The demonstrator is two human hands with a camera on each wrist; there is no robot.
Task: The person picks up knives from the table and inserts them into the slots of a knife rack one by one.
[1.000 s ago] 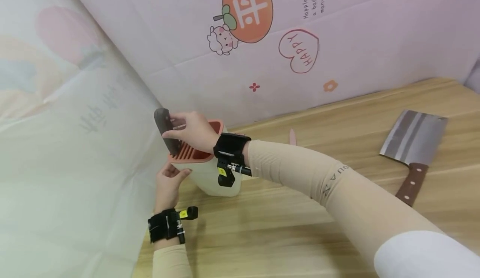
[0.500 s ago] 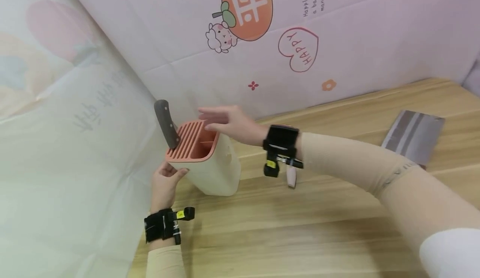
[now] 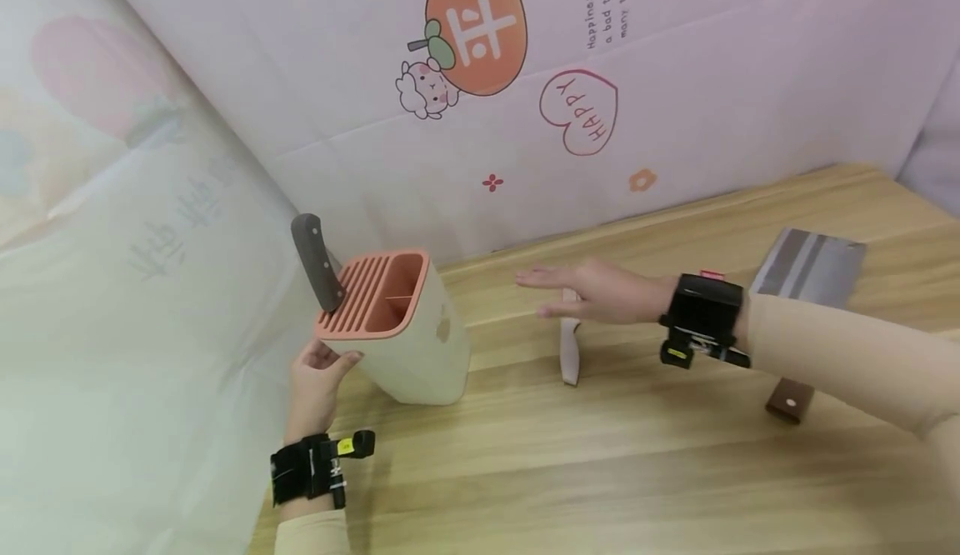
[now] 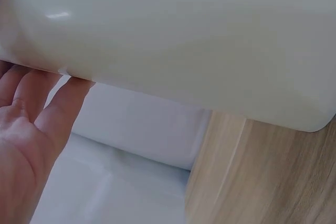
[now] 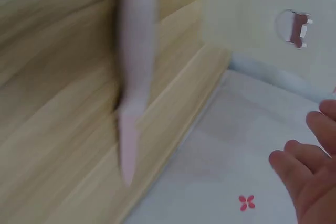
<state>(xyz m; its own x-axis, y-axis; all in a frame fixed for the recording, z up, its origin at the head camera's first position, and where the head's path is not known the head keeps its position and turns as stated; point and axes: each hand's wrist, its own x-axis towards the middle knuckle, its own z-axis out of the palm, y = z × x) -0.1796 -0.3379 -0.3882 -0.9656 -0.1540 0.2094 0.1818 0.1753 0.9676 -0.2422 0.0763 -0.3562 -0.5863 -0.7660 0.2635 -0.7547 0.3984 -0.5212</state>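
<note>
At the left of the head view stands a cream knife holder [image 3: 420,363] with a slotted orange top. My left hand [image 3: 317,388] grips its near left corner just below the rim, thumb on the front wall; in the left wrist view the fingers [image 4: 63,106] reach behind the wall. A knife with a dark grey handle [image 3: 317,263] sits in a left slot, its blade hidden. My right hand [image 3: 603,292], fingers extended and holding nothing, passes above a small pink paring knife [image 3: 570,359] on the table. The right wrist view shows that paring knife [image 5: 135,61] blurred.
A cleaver [image 3: 810,267] lies at the right, partly covered by my right forearm; its brown handle [image 3: 790,401] shows below the sleeve. Printed cloth [image 3: 360,180] hangs close behind and left of the holder. The wooden table [image 3: 525,463] extends toward me.
My right hand has let go of the grey knife handle, leaving that knife in the slot, and has moved right to above the paring knife. My left hand keeps its grip on the holder.
</note>
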